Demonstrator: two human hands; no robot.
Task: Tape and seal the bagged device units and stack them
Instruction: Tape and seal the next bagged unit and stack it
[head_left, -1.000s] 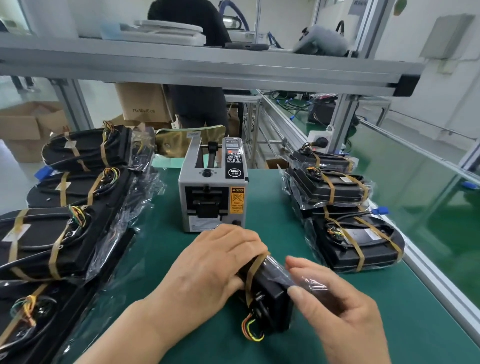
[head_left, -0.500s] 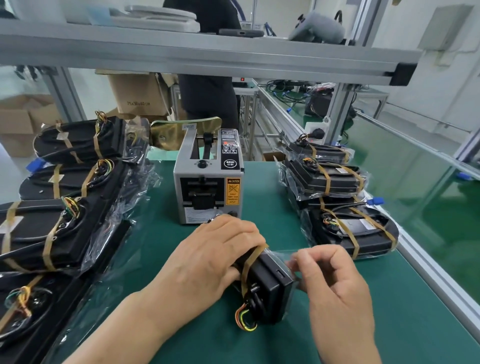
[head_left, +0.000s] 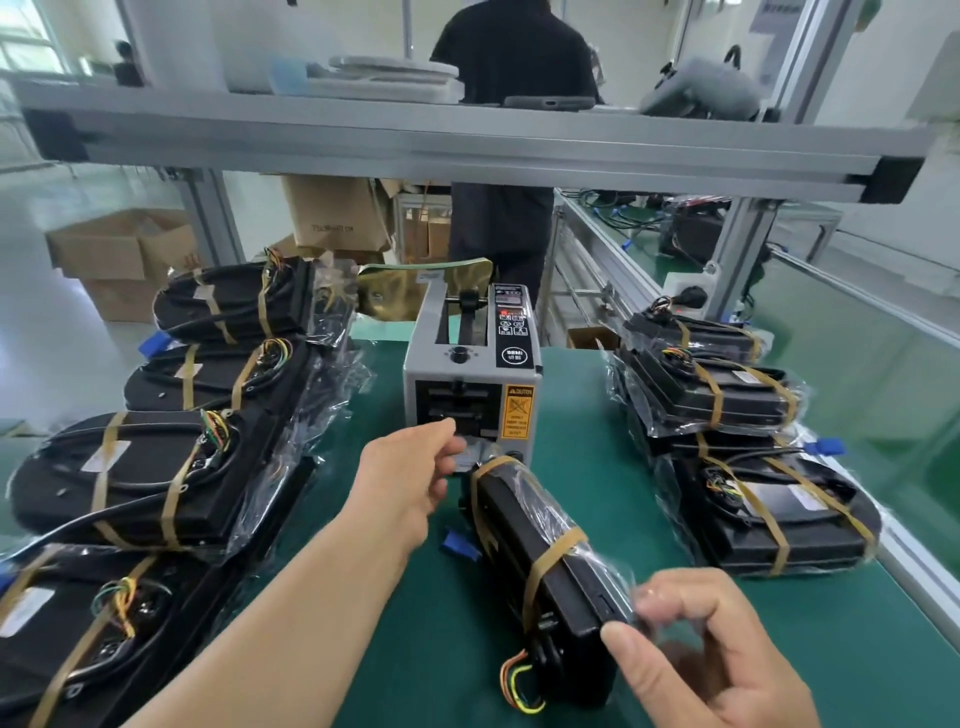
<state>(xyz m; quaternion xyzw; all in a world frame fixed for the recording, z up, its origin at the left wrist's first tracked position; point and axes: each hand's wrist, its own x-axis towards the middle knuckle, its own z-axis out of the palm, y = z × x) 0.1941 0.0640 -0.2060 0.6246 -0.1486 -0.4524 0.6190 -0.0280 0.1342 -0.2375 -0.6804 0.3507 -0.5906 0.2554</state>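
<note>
A black bagged device unit (head_left: 535, 545), bound with two tan bands and trailing coloured wires, lies on the green mat (head_left: 587, 457) in front of me. My right hand (head_left: 717, 660) pinches the clear bag's loose flap against the unit's near end. My left hand (head_left: 410, 478) reaches to the outlet of the grey tape dispenser (head_left: 472, 384) and pinches a strip of clear tape (head_left: 467, 457) there. Sealed units are stacked at the right (head_left: 727, 400), with one more nearer (head_left: 779, 514).
Several more bagged units lie in a row along the left (head_left: 156, 467). An aluminium shelf beam (head_left: 467, 150) crosses overhead. A person in dark clothes (head_left: 509, 62) stands behind the bench. Cardboard boxes (head_left: 119, 254) sit on the floor at the left.
My left hand has left the unit and gone forward to the dispenser's outlet. My right hand has stayed at the bag flap, and the unit now lies flatter and uncovered.
</note>
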